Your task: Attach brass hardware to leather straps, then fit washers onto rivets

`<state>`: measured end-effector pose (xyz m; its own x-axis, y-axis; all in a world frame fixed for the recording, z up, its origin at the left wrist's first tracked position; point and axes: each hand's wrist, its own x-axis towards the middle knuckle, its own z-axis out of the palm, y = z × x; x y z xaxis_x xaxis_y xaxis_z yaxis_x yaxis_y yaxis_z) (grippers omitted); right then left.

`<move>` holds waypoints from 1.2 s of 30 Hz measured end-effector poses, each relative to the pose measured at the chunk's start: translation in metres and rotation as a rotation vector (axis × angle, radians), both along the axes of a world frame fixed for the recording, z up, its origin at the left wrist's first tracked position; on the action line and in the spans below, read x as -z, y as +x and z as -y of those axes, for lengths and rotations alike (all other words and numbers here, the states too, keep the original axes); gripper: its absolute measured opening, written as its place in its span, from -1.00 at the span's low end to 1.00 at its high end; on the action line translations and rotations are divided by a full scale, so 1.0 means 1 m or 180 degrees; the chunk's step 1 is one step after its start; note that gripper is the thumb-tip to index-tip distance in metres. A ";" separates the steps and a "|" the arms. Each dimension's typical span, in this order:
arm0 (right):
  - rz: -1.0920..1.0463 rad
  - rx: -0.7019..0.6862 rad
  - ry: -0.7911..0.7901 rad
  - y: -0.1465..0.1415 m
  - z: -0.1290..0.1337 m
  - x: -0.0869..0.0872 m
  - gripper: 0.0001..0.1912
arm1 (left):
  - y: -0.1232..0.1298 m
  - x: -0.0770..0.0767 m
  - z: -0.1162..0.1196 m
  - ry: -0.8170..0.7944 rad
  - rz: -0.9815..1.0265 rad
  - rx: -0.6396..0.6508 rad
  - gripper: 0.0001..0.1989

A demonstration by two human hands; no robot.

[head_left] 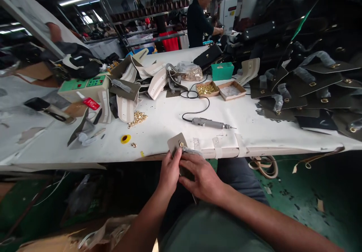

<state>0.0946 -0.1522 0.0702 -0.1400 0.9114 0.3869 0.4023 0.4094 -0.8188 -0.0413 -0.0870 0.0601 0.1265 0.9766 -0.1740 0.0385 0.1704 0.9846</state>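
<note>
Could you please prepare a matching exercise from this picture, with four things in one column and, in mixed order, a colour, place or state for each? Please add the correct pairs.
Things
1. Flat panel
2. Corded tool
3. Small ring-shaped roll
4. Rectangular box behind the two shallow trays

Descriptions
A. Yellow
B. Held between the left hand and the right hand
C. Green
D. Grey, lying on the white work surface

Pairs: 1-B, 2-D, 3-A, 4-C
</note>
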 end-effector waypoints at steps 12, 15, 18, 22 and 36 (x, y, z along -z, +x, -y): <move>0.0187 0.0919 0.0233 0.033 -0.033 -0.024 -0.80 | 0.009 -0.036 0.022 0.0373 0.0046 0.0046 -0.55; 0.0307 0.0979 0.0362 0.032 -0.035 -0.024 -0.84 | 0.014 -0.038 0.025 0.0496 -0.0058 0.0206 -0.54; 0.0479 0.0901 0.0587 0.036 -0.034 -0.024 -0.82 | 0.016 -0.042 0.024 0.0630 -0.0206 0.0192 -0.55; 0.0604 0.0794 0.0800 0.044 -0.036 -0.022 -0.78 | 0.018 -0.050 0.021 0.0657 -0.0311 0.0150 -0.55; 0.1315 0.0128 0.1446 0.070 -0.043 -0.025 -0.80 | 0.008 -0.052 0.003 0.0329 -0.0196 0.0812 -0.60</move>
<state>0.1645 -0.1096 0.0953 -0.3302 0.6759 0.6589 0.6717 0.6587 -0.3391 -0.0336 -0.0898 0.1124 0.3629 0.9275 -0.0900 0.1275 0.0463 0.9908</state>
